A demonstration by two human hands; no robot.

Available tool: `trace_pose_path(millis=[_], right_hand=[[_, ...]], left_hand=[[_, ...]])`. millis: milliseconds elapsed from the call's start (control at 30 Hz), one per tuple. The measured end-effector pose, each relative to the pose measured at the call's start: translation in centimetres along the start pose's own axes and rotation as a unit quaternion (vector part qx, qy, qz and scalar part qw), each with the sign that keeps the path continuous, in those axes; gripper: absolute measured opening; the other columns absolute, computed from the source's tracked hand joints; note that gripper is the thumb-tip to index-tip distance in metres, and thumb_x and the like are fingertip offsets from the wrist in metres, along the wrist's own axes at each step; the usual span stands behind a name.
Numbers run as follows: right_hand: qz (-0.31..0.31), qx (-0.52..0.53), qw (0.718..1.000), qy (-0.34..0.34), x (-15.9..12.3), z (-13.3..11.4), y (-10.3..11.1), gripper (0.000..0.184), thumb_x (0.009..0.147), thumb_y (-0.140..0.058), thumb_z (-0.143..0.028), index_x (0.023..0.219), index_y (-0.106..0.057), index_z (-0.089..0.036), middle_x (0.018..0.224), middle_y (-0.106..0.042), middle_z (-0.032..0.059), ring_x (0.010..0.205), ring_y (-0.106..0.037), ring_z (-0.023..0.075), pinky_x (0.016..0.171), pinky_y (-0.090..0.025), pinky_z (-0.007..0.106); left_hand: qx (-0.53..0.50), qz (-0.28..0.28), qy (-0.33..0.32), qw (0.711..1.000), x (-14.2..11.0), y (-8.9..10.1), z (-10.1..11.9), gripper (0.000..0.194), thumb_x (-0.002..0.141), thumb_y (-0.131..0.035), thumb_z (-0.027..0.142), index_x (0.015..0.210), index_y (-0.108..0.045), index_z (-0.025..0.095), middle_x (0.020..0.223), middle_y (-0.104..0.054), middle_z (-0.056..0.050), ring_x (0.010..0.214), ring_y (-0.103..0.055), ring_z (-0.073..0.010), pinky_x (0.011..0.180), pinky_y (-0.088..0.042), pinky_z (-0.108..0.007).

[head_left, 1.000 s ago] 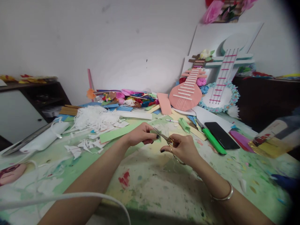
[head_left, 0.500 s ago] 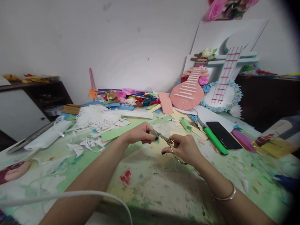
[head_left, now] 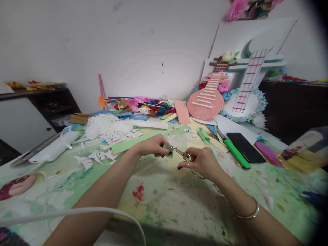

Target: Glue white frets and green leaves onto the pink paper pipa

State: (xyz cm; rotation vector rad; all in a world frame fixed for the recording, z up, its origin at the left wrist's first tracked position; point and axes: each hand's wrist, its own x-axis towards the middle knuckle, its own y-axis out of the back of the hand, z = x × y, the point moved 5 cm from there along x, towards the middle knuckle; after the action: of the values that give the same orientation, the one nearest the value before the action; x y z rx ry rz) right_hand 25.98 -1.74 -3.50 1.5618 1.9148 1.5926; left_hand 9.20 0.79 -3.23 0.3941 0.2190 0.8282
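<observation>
My right hand [head_left: 203, 162] is closed on a pair of scissors [head_left: 180, 152] with gold-coloured handles, thumb and fingers about the loops. The blades point left toward my left hand [head_left: 153, 145]. That hand pinches a small piece of light green paper [head_left: 168, 150] between thumb and fingers, and the blade tips are at the paper. Whether the blades are parted I cannot make out. Both hands are above the paint-stained table [head_left: 164, 191]. A green paper strip [head_left: 128, 142] lies just beyond my left wrist.
White paper scraps and a heap of white shreds [head_left: 105, 130] lie to the left. At right are a green utility knife [head_left: 237, 153], a black phone [head_left: 246, 147] and a folded green paper piece [head_left: 203, 135]. Paper instruments [head_left: 206, 102] lean on the wall. A white cable [head_left: 102, 210] crosses the foreground.
The green paper in my left hand shows more plainly and is turned slightly toward me. The hands and scissors have hardly moved; the whole view has shifted a little.
</observation>
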Motion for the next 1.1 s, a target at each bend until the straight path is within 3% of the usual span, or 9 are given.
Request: trace_pose_path(millis=[400, 867, 1000, 1100], right_hand=[[-0.020, -0.043, 0.999, -0.001, 0.2, 0.2, -0.2, 0.050, 0.060, -0.065, -0.067, 0.057, -0.060, -0.018, 0.043, -0.046, -0.0017, 0.046, -0.037, 0.0110, 0.047, -0.022, 0.022], [-0.031, -0.009, 0.999, -0.007, 0.2, 0.3, -0.3, 0.047, 0.062, -0.067, -0.063, 0.054, -0.056, -0.018, 0.045, -0.045, -0.0030, 0.047, -0.036, 0.0105, 0.048, -0.021, 0.024], [-0.008, 0.009, 1.000, -0.008, 0.2, 0.4, -0.1, 0.049, 0.063, -0.066, -0.063, 0.051, -0.054, -0.017, 0.045, -0.043, -0.0035, 0.047, -0.034, 0.0095, 0.047, -0.020, 0.024], [0.054, 0.011, 0.997, -0.051, 0.4, 1.3, 0.5, 0.049, 0.068, -0.061, -0.064, 0.053, -0.055, -0.017, 0.043, -0.041, -0.0035, 0.046, -0.031, 0.0095, 0.047, -0.020, 0.024]], left_hand=[[0.023, -0.007, 0.017, 1.000, 0.0, 0.0, -0.2, 0.012, 0.061, -0.051, 0.011, 0.051, -0.057, 0.013, 0.039, -0.043, 0.005, 0.036, -0.033, -0.0044, 0.038, -0.024, -0.019], [0.026, 0.005, 0.025, 0.999, 0.0, -0.1, -0.1, 0.011, 0.059, -0.051, 0.012, 0.052, -0.058, 0.013, 0.039, -0.043, 0.005, 0.037, -0.033, -0.0050, 0.037, -0.025, -0.019], [0.010, 0.008, 0.023, 1.000, 0.0, -0.2, -0.1, 0.009, 0.059, -0.053, 0.013, 0.051, -0.057, 0.014, 0.039, -0.042, 0.005, 0.036, -0.033, -0.0051, 0.037, -0.023, -0.019], [-0.006, 0.024, 0.016, 1.000, 0.2, -0.1, -0.2, 0.013, 0.063, -0.056, 0.016, 0.050, -0.055, 0.014, 0.039, -0.040, 0.005, 0.037, -0.031, -0.0048, 0.037, -0.022, -0.019]])
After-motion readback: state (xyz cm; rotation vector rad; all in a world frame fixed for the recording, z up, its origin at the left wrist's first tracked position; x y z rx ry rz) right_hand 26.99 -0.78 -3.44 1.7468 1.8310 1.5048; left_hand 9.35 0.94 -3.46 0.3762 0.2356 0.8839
